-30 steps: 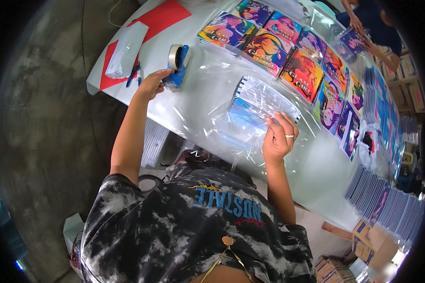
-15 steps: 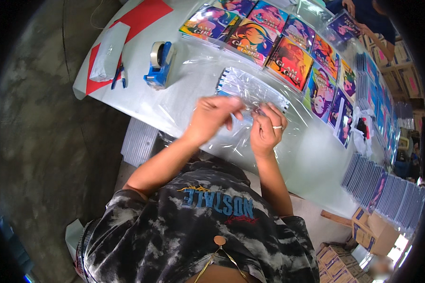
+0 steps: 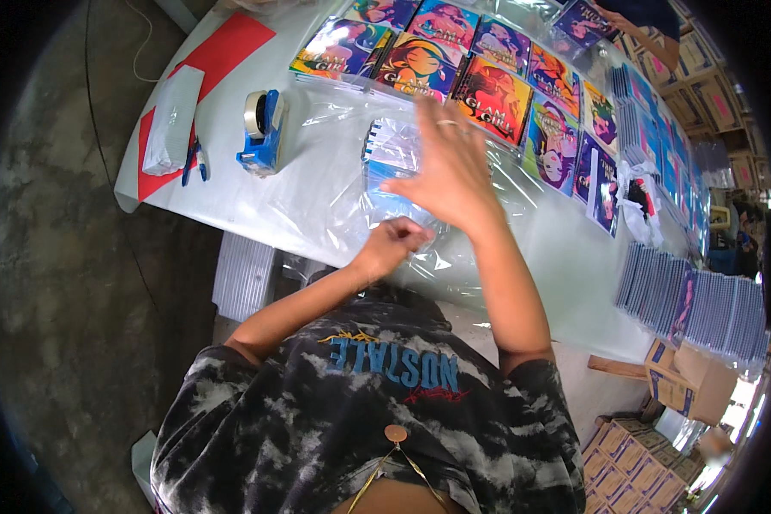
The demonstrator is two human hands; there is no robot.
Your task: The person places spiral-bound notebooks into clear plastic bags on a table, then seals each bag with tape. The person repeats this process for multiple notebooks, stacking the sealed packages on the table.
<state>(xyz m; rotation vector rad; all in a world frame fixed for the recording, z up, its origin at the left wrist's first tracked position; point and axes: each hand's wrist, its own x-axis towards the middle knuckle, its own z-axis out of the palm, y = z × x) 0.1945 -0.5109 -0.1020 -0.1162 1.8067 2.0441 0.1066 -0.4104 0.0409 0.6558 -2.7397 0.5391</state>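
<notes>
A spiral-bound notebook stack [image 3: 390,147], whitish with a blue lower part, lies on the table in front of me. Loose, shiny clear plastic film [image 3: 338,201] surrounds it and spreads out to both sides. My right hand [image 3: 456,167], with a ring on one finger, is over the stack's right part, fingers stretched out and thumb apart; it hides much of the stack. Near the close edge of the film, my left hand [image 3: 392,246] is curled, its fingertips pinched together at the plastic. The exact bit of film between them is hard to see.
A blue tape dispenser [image 3: 262,133] stands left of the notebooks. Beyond it lie a blue-handled cutting tool [image 3: 194,163], a white packet [image 3: 173,120] and red sheets [image 3: 223,47]. Colourful notebooks [image 3: 493,98] fill the back; bound stacks [image 3: 694,295] sit right. Another person's hand [image 3: 612,17] shows top right.
My right hand has moved up and away from the film and spread over the notebooks. My left hand has come down toward me, to the film's near edge. The whole view has shifted slightly.
</notes>
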